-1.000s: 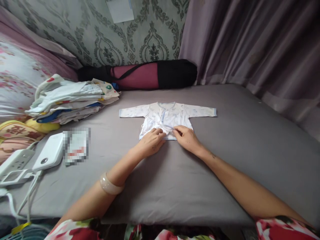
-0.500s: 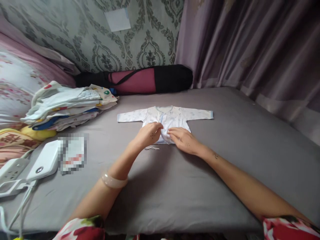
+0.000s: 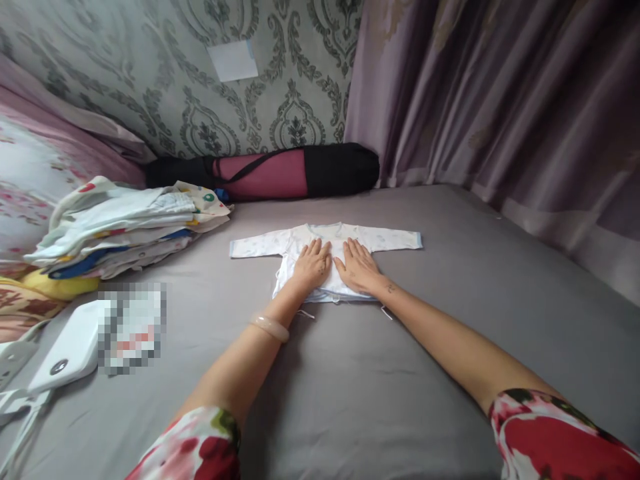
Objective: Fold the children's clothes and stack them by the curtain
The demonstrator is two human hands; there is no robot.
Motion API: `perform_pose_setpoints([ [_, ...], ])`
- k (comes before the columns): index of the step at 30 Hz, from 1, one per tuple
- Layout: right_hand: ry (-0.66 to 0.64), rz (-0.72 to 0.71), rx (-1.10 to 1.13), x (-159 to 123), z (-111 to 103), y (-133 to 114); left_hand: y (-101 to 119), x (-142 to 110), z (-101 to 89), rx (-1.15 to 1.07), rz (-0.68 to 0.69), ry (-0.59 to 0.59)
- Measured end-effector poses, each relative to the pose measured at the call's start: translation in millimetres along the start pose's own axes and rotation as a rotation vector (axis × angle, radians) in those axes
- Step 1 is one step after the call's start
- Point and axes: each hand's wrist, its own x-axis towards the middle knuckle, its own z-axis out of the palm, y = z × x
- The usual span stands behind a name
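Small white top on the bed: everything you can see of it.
The small white top has long sleeves, a faint pale print, blue cuffs and a blue-edged hem. The cloth looks thin and soft. It lies front up on the gray sheet, sleeves spread wide, neckline away from the person. Thin white ties show past the hem. The left hand and right hand lie flat on its front, hiding part.

I see a long pink and black bag (image 3: 273, 179) by the patterned wall (image 3: 170, 67), near a purple curtain (image 3: 450, 100).
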Motion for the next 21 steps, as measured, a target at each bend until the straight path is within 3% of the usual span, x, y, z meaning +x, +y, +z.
perform_pose_setpoints([
  [5, 0.008, 0.008, 0.014, 19.1, -14.4, 1.8, -1.6, -2.9, 0.9, 0.0, 0.045, 0.053],
  [8, -0.02, -0.02, 0.016, 38.7, -16.6, 4.9, -1.7, -4.7, -2.6, -0.024, 0.166, 0.14],
  [11, -0.078, -0.015, -0.012, 57.0, -12.3, 8.8, -1.2, -8.1, -9.1, -0.071, 0.275, 0.144],
  [15, -0.11, 0.046, -0.033, 76.1, -6.0, 13.7, 1.9, -11.5, -16.9, -0.084, 0.26, 0.097],
  [21, -0.013, 0.078, -0.044, 83.3, 3.3, 17.9, 3.7, -13.8, -15.7, -0.104, 0.193, 0.101],
])
